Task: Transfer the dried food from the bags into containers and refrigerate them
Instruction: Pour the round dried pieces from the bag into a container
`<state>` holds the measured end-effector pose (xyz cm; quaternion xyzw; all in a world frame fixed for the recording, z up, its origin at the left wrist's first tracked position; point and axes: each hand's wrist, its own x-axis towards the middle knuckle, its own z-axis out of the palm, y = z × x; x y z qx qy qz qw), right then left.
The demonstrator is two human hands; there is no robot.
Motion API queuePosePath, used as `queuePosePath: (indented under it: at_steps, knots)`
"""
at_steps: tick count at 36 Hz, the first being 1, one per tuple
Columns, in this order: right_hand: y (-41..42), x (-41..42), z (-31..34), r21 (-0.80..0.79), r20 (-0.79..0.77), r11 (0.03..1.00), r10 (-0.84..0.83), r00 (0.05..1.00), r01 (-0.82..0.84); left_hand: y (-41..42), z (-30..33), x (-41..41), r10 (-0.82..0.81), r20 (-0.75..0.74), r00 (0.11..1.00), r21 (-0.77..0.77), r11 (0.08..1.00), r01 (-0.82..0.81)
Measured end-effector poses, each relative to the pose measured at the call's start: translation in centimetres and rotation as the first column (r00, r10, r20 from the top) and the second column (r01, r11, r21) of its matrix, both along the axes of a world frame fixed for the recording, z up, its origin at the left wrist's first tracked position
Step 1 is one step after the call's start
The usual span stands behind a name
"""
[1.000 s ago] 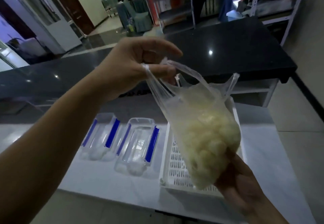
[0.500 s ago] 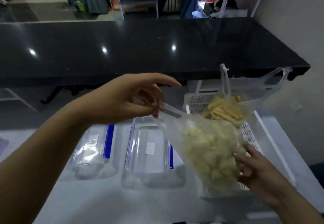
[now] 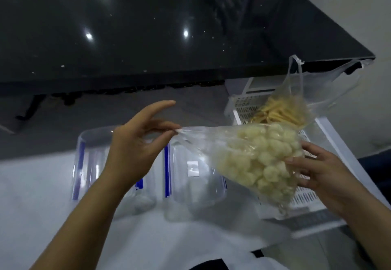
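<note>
While the left hand (image 3: pixel 135 153) pinches the neck of the thin, limp bag (image 3: pixel 254 159), the right hand (image 3: pixel 317 172) cradles its light, crushable puffs; support underneath.

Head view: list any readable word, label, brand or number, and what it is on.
None can be read.
Right clear container: small white sticker on its lid, blank or too blurred to tell.
Both food bags: clear plastic, no print visible.
</note>
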<state>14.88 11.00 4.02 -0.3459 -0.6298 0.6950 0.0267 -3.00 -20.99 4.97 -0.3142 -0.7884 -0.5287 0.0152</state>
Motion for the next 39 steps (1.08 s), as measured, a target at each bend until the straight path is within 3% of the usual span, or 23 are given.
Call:
queuePosePath:
  at_steps: [13, 39]
  knots:
    - [-0.6, -2.8, 0.1, 0.07, 0.075, 0.992, 0.098, 0.992, -0.104, -2.0, -6.4, 2.2, 0.173, 0.219, 0.96, 0.096, 0.976, -0.197]
    - [0.4, -4.7, 1.2, 0.068, 0.019, 0.978, 0.194, 0.981, -0.195, -0.7, -8.1, 3.7, 0.261, 0.291, 0.92, 0.092, 0.95, -0.299]
